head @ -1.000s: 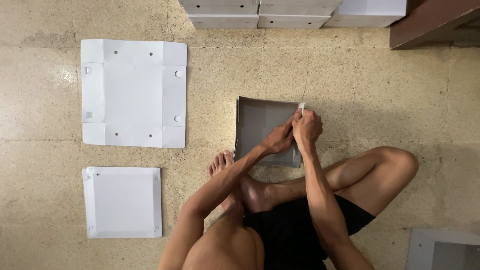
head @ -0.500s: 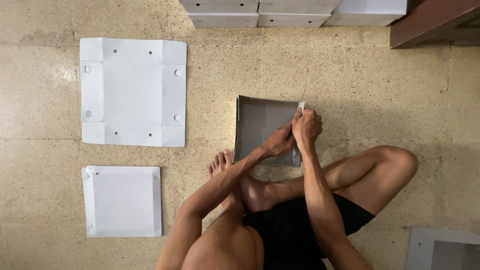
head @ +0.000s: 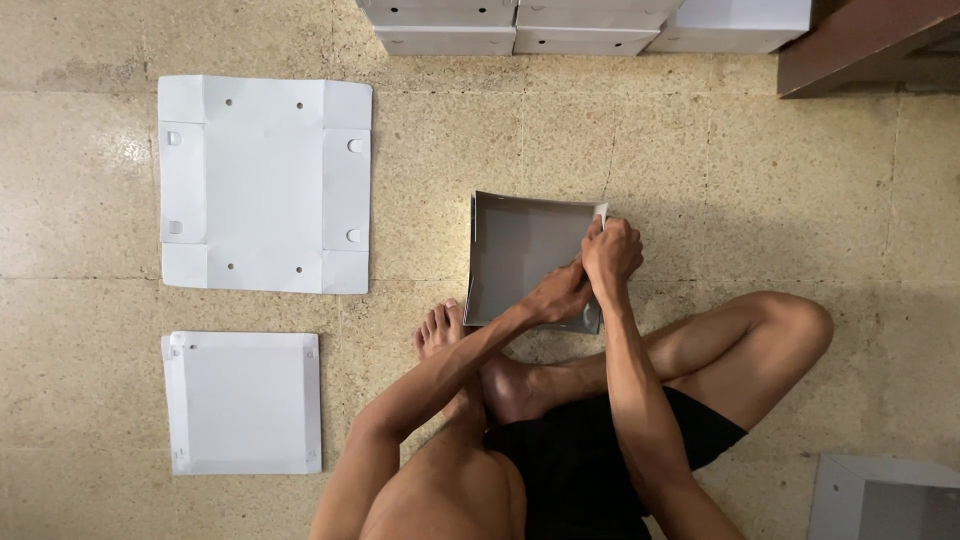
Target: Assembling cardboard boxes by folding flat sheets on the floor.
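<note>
A half-folded white cardboard box [head: 515, 255] stands on the tiled floor in front of my crossed legs, its left and far walls raised. My right hand [head: 612, 250] grips the box's far right corner flap, fingers closed around it. My left hand [head: 560, 295] presses on the right wall of the box just below, fingers closed on the cardboard edge. My bare left foot [head: 440, 335] rests beside the box's near left corner.
A flat unfolded white box blank [head: 262, 185] lies at the far left. A smaller folded white lid [head: 243, 402] lies near left. Finished white boxes [head: 585, 22] are stacked along the far edge. A brown wooden piece [head: 860, 40] is far right; another white box [head: 880, 500] near right.
</note>
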